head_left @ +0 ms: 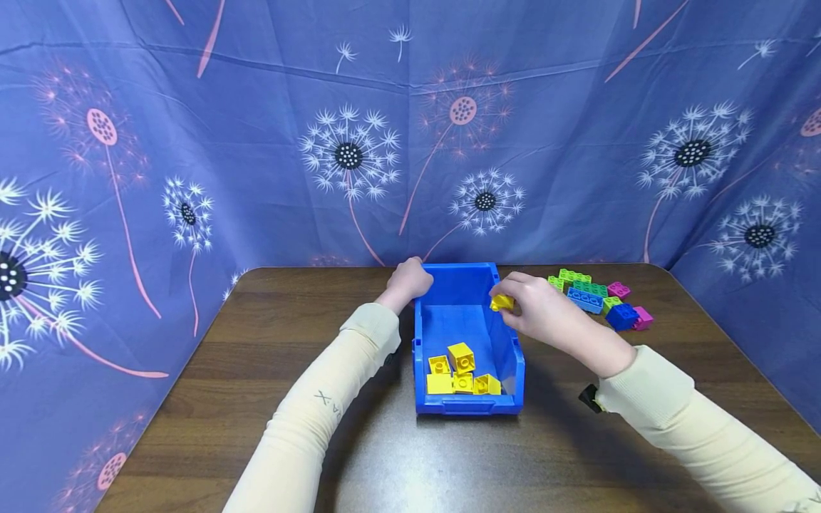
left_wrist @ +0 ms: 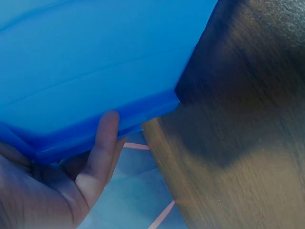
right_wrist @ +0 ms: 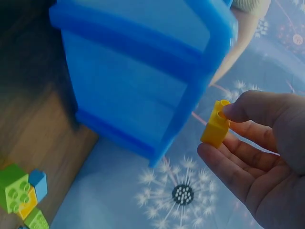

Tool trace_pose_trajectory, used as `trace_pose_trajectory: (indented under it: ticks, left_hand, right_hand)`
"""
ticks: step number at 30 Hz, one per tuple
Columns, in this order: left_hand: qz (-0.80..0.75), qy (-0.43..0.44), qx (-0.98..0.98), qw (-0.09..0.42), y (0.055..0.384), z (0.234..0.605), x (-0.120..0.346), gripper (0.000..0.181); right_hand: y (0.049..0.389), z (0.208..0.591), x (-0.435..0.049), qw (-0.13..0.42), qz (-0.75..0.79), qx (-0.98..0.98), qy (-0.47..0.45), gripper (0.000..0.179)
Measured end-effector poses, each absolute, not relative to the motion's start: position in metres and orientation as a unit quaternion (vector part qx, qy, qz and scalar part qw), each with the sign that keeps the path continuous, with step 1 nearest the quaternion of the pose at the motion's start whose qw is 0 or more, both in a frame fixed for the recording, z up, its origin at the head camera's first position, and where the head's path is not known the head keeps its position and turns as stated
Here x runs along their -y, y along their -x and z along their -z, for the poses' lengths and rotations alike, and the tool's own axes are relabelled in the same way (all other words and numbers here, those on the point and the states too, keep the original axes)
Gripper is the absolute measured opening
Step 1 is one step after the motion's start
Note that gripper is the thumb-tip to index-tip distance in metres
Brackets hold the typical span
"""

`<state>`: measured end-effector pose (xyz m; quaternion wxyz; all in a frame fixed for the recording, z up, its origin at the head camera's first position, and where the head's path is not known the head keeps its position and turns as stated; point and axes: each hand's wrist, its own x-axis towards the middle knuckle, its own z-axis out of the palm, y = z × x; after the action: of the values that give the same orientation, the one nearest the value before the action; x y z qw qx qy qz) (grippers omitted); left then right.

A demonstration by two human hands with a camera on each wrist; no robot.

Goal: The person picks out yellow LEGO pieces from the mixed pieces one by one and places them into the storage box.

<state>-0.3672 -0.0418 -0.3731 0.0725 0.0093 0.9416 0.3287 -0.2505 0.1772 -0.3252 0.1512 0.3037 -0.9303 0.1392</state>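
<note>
A blue plastic bin stands on the table, with several yellow toy bricks gathered at its near end. My left hand grips the bin's far left corner by the rim; in the left wrist view one finger lies along the blue edge. Between thumb and fingertips, my right hand pinches a yellow toy brick at the bin's right wall. The right wrist view shows this brick's studs near the thumb, with the hand beside the bin's outer side.
To the right of the bin lies a loose group of bricks: green, light blue, dark blue and pink. A blue cloth with dandelion prints hangs behind the brown wooden table.
</note>
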Motion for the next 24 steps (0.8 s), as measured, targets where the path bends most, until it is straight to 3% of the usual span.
trace_pose_trajectory:
  ticks: [24]
  left_hand:
    - [-0.327, -0.01, -0.943, 0.065, 0.368, 0.375, 0.041, 0.042]
  right_hand:
    - [0.225, 0.347, -0.142, 0.045, -0.139, 0.923, -0.357, 0.026]
